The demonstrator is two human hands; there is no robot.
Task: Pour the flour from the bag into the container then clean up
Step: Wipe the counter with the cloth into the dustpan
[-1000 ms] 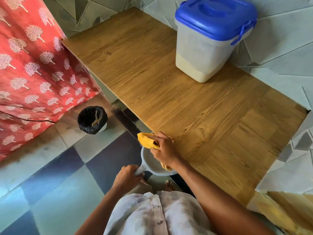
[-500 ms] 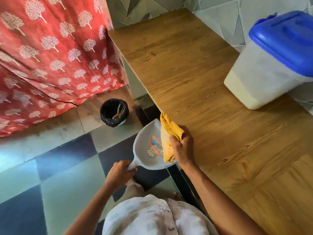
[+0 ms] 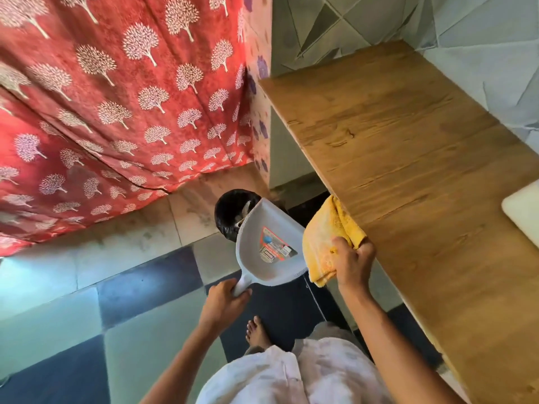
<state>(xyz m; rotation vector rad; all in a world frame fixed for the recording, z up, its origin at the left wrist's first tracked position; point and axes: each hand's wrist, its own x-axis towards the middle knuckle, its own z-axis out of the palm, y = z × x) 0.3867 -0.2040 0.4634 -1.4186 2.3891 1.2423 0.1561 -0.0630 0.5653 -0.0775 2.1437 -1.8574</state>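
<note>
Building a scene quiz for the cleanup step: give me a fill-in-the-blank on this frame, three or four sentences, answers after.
1. The left hand holds the grey dustpan by its ____.
2. The right hand has its grip on a ____ cloth at the edge of the wooden counter.
3. The dustpan's far end overlaps a bin lined in ____.
4. Behind the bin hangs a red curtain printed with white ____.

Answers: handle; yellow; black; trees
</note>
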